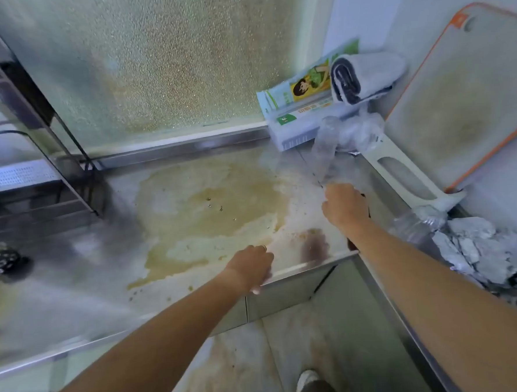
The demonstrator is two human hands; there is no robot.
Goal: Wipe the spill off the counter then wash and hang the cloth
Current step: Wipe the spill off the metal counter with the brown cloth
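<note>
A yellow-brown spill (pixel 209 211) spreads over the middle of the steel counter (pixel 83 267). My left hand (pixel 251 269) rests at the counter's front edge, with its fingers curled over the rim. My right hand (pixel 344 204) is a fist above the spill's right margin. It grips a dark thing (pixel 365 209) that only peeks out beside the knuckles and under the wrist; I cannot tell what it is. A rolled grey-and-white cloth (pixel 365 74) lies on a box in the back right corner, apart from both hands.
A frosted window (pixel 152 66) backs the counter. A dark metal rack (pixel 35 133) stands at the left. At the right are a printed box (pixel 294 111), clear plastic bottles (pixel 326 143), a white plastic holder (pixel 407 174), an orange-rimmed cutting board (pixel 457 98) and crumpled foil (pixel 472 246).
</note>
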